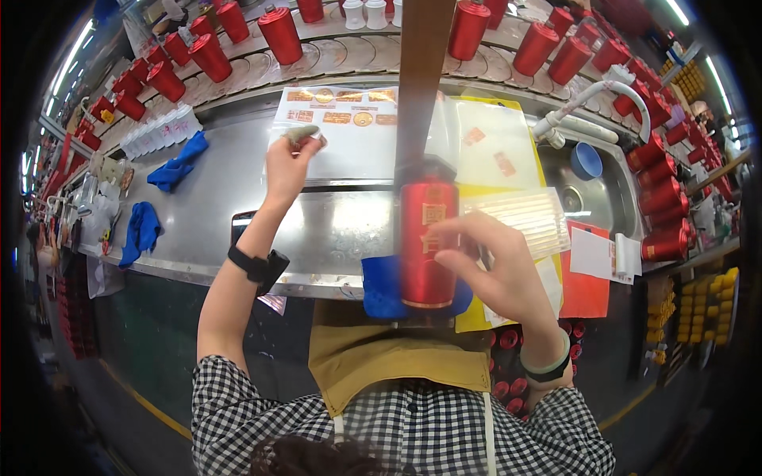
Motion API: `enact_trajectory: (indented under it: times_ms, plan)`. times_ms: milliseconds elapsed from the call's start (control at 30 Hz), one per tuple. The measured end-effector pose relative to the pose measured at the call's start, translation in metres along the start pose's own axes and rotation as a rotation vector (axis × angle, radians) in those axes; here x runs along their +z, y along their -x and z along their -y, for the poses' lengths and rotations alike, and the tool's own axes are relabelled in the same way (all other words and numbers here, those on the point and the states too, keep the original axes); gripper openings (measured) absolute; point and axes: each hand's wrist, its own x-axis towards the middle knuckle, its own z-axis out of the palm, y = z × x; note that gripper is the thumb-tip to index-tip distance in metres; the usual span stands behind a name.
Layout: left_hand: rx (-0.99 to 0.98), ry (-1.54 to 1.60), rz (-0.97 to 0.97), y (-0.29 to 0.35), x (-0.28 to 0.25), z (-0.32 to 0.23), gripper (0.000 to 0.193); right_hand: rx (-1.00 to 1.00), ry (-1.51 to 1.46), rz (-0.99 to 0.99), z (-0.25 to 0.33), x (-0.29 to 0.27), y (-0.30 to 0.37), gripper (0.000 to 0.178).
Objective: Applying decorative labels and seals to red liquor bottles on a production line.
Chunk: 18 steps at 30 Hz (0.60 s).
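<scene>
My left hand [287, 170] is over a white sheet [349, 151] with rows of gold-and-orange stickers. Its fingers are pinched round a small grey-green pad [300, 132] whose exact kind is unclear. In front of me a red bottle [427, 274] with gold characters and a dark top stands upright at the bench's front edge, by a blue cloth [381, 287]. Beside the bottle's right side is my right hand [496, 258], thumb and forefinger apart, the tips overlapping the bottle in view. Whether they touch it I cannot tell.
A brown post [427, 71] rises in the middle. On the right lie a yellow folder [520, 119], a ribbed clear tray [528, 218], and a sink with a blue bowl [586, 161] and white faucet [591, 91]. Red bottles [279, 36] line the conveyor behind. Blue cloths [178, 161] lie left.
</scene>
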Motion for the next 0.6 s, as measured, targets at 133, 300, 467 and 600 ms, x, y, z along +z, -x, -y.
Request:
enact_trajectory:
  times_ms: [133, 300, 467, 600]
  plan:
    - [0.016, 0.365, -0.014, 0.028, -0.007, -0.067, 0.024, 0.013, -0.047, -0.052, -0.006, 0.010, -0.018, 0.035]
    - [-0.017, 0.656, 0.108, 0.094, 0.006, -0.140, 0.032, -0.075, -0.065, -0.101, 0.005, 0.023, -0.037, 0.054]
    - [-0.009, 0.841, 0.311, 0.120, 0.022, -0.164, 0.038, -0.049, -0.324, -0.154, -0.011, 0.021, -0.029, 0.034]
    - [0.233, 0.630, 0.273, 0.118, 0.025, -0.167, 0.039, 0.013, -0.187, -0.210, -0.034, -0.022, -0.015, 0.024]
